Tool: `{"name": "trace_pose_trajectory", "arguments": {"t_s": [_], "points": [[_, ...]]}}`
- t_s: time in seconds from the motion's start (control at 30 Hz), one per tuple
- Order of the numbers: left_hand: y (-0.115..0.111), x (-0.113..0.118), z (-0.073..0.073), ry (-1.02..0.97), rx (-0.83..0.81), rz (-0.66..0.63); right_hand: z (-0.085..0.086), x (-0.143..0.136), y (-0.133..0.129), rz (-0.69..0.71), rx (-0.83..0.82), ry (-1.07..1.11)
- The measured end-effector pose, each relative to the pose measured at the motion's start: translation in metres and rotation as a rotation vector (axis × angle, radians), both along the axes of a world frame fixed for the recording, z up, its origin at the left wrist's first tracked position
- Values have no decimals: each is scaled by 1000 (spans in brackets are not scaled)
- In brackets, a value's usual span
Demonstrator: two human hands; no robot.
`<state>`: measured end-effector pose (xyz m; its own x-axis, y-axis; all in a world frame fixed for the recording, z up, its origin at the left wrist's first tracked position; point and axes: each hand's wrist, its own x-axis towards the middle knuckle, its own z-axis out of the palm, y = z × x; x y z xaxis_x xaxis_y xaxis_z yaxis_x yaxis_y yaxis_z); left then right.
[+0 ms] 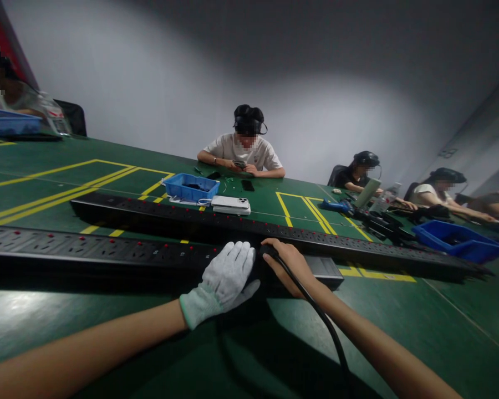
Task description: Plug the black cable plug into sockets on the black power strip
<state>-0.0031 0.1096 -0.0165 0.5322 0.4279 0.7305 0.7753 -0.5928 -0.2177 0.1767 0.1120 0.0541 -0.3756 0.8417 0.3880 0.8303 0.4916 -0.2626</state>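
Near black power strip (158, 263) enters at left edge, lying lengthwise on green counter (45, 316): long, slim, matt, a row of slotted sockets along the top, small red dots between them, some pale numerals. Longer black strip (307, 237) behind it, likewise red-dotted, set at a slant. Left hand (224, 277), in grey-white glove with green cuff, lies over the near strip, fingers together and nearly straight, thumb apart; cannot tell whether it grips. Just right, bare right hand (291, 263), fingers bent and closed around a black plug (267, 251) at the strip; prongs hidden. Thick black cable (316, 306) curves from it to the bottom edge. Near strip's grey metallic end shows beyond the wrist.
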Motion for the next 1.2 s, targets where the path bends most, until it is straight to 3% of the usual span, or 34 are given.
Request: {"name": "trace_pose_trajectory", "arguments": {"t_s": [0.23, 0.4, 0.67, 1.2], "points": [[1, -1, -1, 47, -49, -17, -36, 8, -3, 35, 203, 194], [2, -1, 0, 14, -8, -51, -53, 9, -2, 153, 310, 160], [2, -1, 3, 18, 5, -81, -60, 6, -1, 123, 446, 45], [2, -3, 2, 56, -61, -70, -60, 7, -2, 122, 390, 29]]}}
